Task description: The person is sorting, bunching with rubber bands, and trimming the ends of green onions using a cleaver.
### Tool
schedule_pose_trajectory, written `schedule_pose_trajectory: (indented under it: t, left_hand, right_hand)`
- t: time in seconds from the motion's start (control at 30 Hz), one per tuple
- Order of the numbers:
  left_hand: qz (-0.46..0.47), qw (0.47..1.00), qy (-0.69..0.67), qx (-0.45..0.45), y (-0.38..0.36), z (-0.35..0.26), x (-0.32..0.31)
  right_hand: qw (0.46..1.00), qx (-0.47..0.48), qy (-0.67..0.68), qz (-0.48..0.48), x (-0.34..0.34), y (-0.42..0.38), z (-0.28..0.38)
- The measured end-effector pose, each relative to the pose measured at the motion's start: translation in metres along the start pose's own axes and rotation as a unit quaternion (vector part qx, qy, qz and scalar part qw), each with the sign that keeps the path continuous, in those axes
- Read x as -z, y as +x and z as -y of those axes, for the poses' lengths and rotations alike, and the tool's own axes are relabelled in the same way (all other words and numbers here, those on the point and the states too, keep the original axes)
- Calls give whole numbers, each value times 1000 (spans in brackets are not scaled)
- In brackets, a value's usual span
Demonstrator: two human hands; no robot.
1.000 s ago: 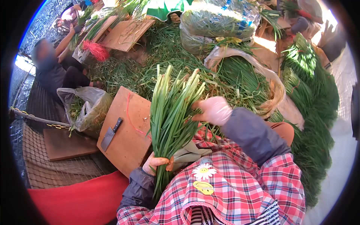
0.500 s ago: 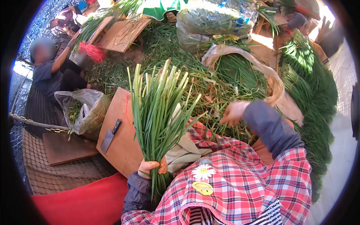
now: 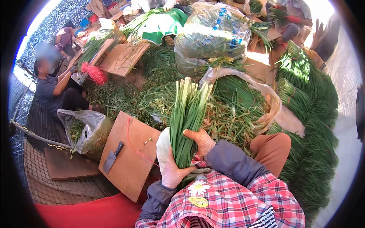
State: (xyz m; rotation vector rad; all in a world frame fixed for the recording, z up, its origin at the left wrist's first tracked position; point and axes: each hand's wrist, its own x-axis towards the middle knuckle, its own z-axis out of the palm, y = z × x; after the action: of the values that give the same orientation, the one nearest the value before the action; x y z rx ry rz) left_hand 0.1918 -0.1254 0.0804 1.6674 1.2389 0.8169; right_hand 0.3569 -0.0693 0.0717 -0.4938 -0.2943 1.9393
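A bunch of garlic chives (image 3: 187,117), long flat green leaves with pale cut stems at the top, stands upright before my chest. My left hand (image 3: 174,174), in a thin glove, wraps round its lower part from the left. On the right side my right hand (image 3: 202,141) presses against the bunch, thumb across the leaves. Left of my hands a wooden board (image 3: 133,167) bears a broad-bladed knife (image 3: 112,157) with a black handle. A red string (image 3: 134,140) trails over the board. Neither hand touches the knife.
Loose leaves and trimmings (image 3: 224,125) cover the ground ahead. An opened plastic bag (image 3: 275,100) holds more chives. Tied bunches (image 3: 310,110) are piled at right. A filled plastic bag (image 3: 91,133) stands left. A co-worker (image 3: 53,87) sits at far left.
My right hand has come left from over the trimmings onto the bunch. The bunch has moved right and its leaves are gathered more tightly. My view has shifted slightly.
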Motion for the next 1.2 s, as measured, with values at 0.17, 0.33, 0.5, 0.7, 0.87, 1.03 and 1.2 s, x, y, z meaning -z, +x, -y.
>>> schedule_pose_trajectory:
  t: [0.17,0.33,0.5,0.7,0.87,1.03,1.2]
  left_hand:
    - [-33,996,-51,-65,22,-29,0]
    - [83,917,-366,137,23,26,-3]
    - [72,919,-329,204,8,0,12]
    - [28,943,-278,179,1,-5,21]
    - [29,946,-278,165,0,-4,22]
    - [-12,943,-300,143,-3,13,24]
    - [13,973,-207,103,-7,26,31]
  right_hand:
    - [996,69,12,-56,-23,-7,-11]
    - [992,-36,119,31,-2,-7,-15]
    - [928,-56,-367,-22,11,-26,19]
    - [797,221,-540,-155,-27,-48,115]
    - [340,348,-873,25,-41,-16,113]
    - [349,236,-906,28,-29,-16,104]
    - [358,458,-813,25,-66,-1,144]
